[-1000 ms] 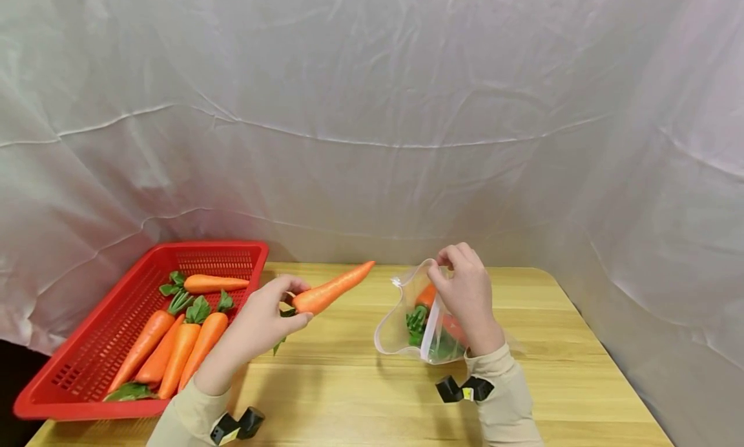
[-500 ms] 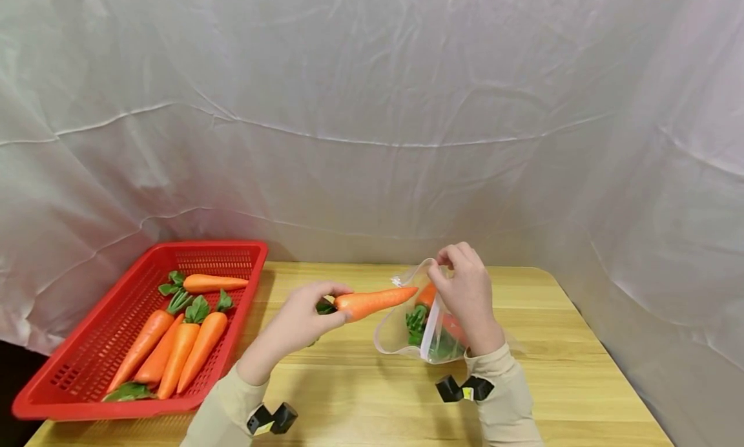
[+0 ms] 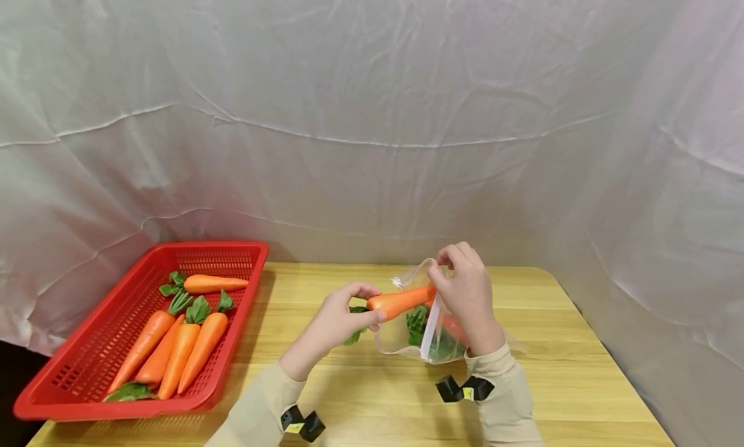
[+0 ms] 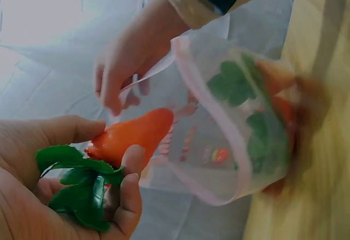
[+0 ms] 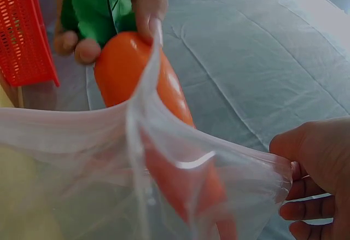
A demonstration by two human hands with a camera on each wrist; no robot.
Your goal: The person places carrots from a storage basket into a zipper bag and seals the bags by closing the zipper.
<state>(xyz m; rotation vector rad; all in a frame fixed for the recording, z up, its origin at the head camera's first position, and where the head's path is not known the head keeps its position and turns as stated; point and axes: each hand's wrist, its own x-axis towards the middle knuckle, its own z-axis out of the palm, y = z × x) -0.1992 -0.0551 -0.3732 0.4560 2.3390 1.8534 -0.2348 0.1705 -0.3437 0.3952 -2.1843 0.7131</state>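
A light wooden table point(image 3: 360, 395) is sitting in front of a draped white cloth. A red plastic basket point(image 3: 75, 369) is resting on its left side. A clear zip bag point(image 3: 407, 343) is resting on the table to the right of centre, well apart from the basket.

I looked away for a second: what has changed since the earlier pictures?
The left hand carried its carrot rightward until the tip entered the clear bag. The right hand stayed pinching the bag's rim open; the red basket and its carrots did not move.
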